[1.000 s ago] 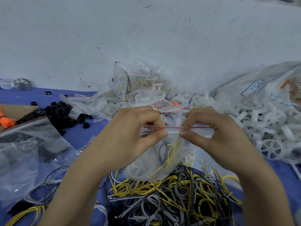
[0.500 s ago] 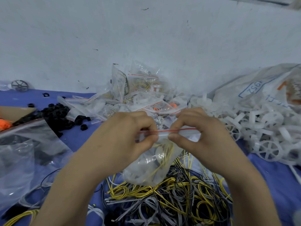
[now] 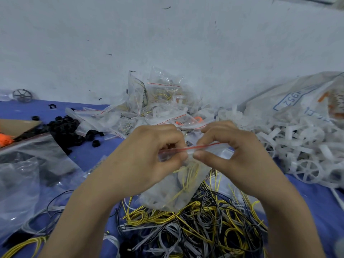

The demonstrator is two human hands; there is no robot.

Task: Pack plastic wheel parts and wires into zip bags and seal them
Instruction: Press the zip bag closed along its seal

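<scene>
Only two arms of the person are in view. The left hand [image 3: 149,155] and the right hand [image 3: 232,159] are bare. The left forearm [image 3: 89,211] and the right forearm [image 3: 279,220] are bare too, down to the lower edge. The fingers [image 3: 223,133] are slim. The nails are too blurred to describe.

1 bag [image 3: 178,183] hung between the left hand [image 3: 149,157] and the right hand [image 3: 232,155], over the wires [image 3: 195,229]. Behind it, packed bags [image 3: 160,108] lay against the wall [image 3: 167,34]. Wheels [image 3: 297,149] lay to the right and rings [image 3: 65,127] to the left, all on the table [image 3: 316,202].
</scene>
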